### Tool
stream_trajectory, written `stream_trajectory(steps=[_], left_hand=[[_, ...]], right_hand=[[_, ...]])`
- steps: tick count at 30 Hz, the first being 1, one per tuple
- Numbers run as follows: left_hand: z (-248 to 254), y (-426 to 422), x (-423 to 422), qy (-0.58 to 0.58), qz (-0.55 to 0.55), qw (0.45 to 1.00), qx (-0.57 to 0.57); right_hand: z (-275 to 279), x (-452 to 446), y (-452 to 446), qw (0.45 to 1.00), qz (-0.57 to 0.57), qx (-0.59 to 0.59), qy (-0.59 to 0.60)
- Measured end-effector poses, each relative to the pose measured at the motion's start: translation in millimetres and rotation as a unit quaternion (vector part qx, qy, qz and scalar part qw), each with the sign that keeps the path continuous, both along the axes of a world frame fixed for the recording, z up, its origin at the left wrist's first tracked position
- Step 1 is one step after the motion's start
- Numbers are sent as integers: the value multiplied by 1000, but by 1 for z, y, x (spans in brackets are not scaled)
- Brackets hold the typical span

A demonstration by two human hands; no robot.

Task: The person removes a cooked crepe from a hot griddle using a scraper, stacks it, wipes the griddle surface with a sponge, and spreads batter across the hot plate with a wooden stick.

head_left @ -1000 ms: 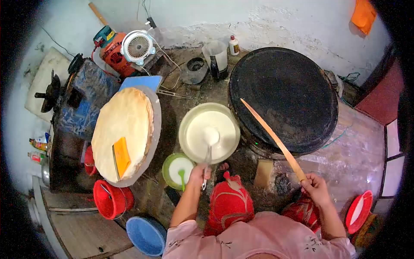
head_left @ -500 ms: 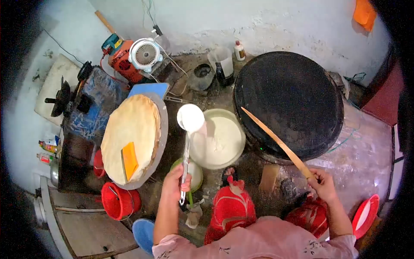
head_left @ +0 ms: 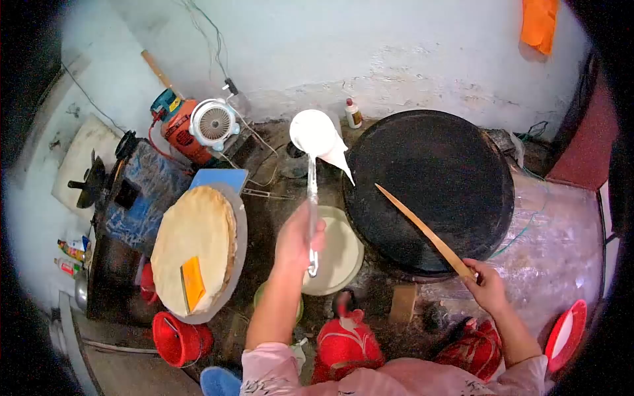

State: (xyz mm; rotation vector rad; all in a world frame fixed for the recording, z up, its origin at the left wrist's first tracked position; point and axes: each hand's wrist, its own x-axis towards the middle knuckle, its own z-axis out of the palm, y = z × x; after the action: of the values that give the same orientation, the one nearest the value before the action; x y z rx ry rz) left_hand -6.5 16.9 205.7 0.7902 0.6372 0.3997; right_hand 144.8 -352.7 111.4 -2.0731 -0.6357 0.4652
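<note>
My left hand (head_left: 299,239) is wrapped round the handle of a ladle (head_left: 312,178) whose bowl is full of white batter (head_left: 314,131). A white tongue of batter hangs off the bowl's right side and reaches the left edge of a round black griddle (head_left: 429,171). In my right hand (head_left: 485,284) is a long, thin wooden spreader (head_left: 429,234), its pointed tip over the griddle. Beneath my left hand stands a basin of batter (head_left: 343,254), partly hidden by hand and ladle. A stack of thin pancakes (head_left: 188,231) on a round board lies to the left.
An orange scraper (head_left: 193,282) rests on the pancakes. Behind are a blower (head_left: 214,124), an orange gas cylinder (head_left: 181,135) and a small bottle (head_left: 353,113). A red bucket (head_left: 175,340) and a blue basin (head_left: 221,383) stand at lower left, a red basin (head_left: 566,335) at lower right.
My left hand has lifted the ladle up and right, from beside the basin to the griddle's left edge, and batter now spills from it. The spreader stays over the griddle. The view has shifted upward.
</note>
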Motion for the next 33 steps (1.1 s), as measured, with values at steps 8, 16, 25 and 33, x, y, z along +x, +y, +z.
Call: stream_trajectory(steps=[8, 16, 25, 33], left_hand=[[-95, -29, 73, 51, 39, 997, -42], [-134, -53, 78, 79, 55, 995, 22], [-120, -57, 71, 99, 60, 988, 101], [-129, 2, 116, 33, 46, 998, 33]], right_hand=[[0, 24, 46, 992, 26, 43, -113], [-18, 36, 97, 985, 63, -34, -157], [-19, 48, 102, 989, 59, -52, -123], [0, 44, 70, 948, 62, -58, -305]])
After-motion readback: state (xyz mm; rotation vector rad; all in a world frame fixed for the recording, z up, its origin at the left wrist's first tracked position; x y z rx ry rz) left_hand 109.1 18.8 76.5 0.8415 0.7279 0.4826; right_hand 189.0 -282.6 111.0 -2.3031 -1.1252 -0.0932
